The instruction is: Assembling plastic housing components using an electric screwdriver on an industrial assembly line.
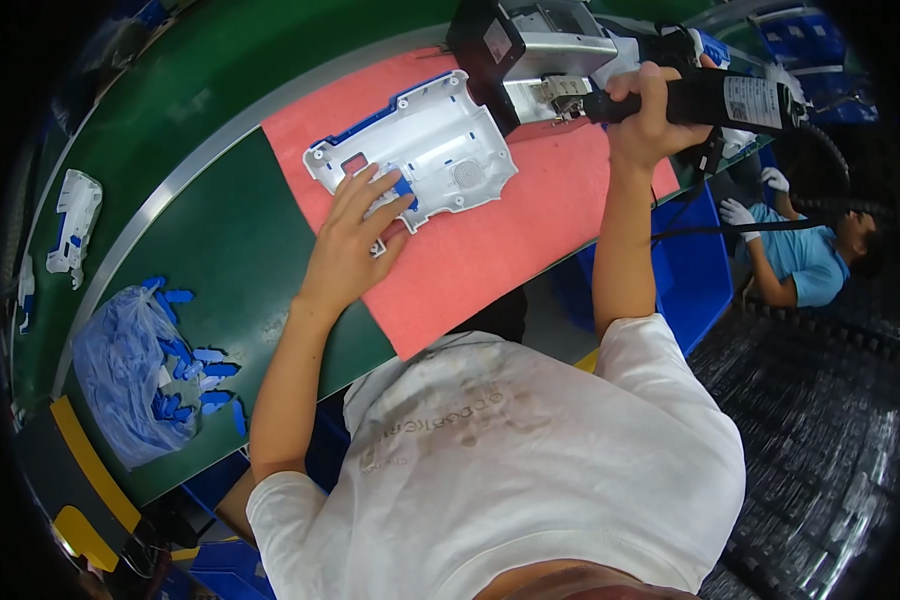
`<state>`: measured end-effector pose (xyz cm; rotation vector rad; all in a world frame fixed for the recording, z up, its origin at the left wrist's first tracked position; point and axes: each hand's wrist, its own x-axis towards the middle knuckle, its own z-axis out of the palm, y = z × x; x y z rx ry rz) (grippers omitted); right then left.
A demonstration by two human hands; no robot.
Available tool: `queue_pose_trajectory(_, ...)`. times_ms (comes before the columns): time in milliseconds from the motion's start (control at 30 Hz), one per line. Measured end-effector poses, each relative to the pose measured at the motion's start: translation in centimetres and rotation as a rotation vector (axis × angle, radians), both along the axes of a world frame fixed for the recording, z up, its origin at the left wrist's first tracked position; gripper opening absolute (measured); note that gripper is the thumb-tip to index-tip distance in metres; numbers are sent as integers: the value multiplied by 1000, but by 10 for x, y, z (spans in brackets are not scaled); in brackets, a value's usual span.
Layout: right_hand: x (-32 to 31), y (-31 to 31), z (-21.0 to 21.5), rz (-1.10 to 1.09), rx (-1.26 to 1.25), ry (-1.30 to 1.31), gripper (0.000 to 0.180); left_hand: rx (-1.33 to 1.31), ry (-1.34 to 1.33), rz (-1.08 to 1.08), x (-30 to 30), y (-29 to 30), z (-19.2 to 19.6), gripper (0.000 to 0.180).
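A white plastic housing shell with blue edging lies hollow side up on a red-pink mat. My left hand rests on its near left part, fingers stretched out over a small blue piece. The fingers partly cover that piece. Raised at the right, my right hand is wrapped round a black electric screwdriver. The screwdriver lies nearly level, its nose at the metal outlet of a screw feeder; whether the bit touches a screw is too small to tell.
A translucent blue bag and several loose blue parts lie on the green table at left. Another white shell sits beyond the metal rail. Blue bins stand at right, near a gloved person. A cable trails from the screwdriver.
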<state>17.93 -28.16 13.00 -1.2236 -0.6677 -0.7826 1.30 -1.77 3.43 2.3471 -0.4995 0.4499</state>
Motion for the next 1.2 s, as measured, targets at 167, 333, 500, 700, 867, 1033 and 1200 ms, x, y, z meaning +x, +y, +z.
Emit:
queue_pose_trajectory(167,8,-2,-6,-82,-130,28,52,16,17,-14,1,2,0,40)
queue_pose_trajectory(333,-4,9,-3,-32,-77,85,12,-18,-1,10,-3,3,-3,37)
queue_pose_trajectory(500,-33,31,9,284,123,154,60,3,-8,-15,1,3,-3,35)
queue_pose_trajectory(700,-45,121,-8,468,-30,181,61,10,-29,-22,0,5,-8,38)
queue_pose_trajectory(867,-62,157,-25,398,19,315,55,18,-2,17,-3,2,-7,37)
queue_pose_trajectory(1033,-46,155,-36,425,-128,158,53,23,-5,24,-3,4,-8,37)
queue_pose_trajectory(1200,-49,156,-38,498,-32,230,53,27,-12,20,-4,4,-9,36)
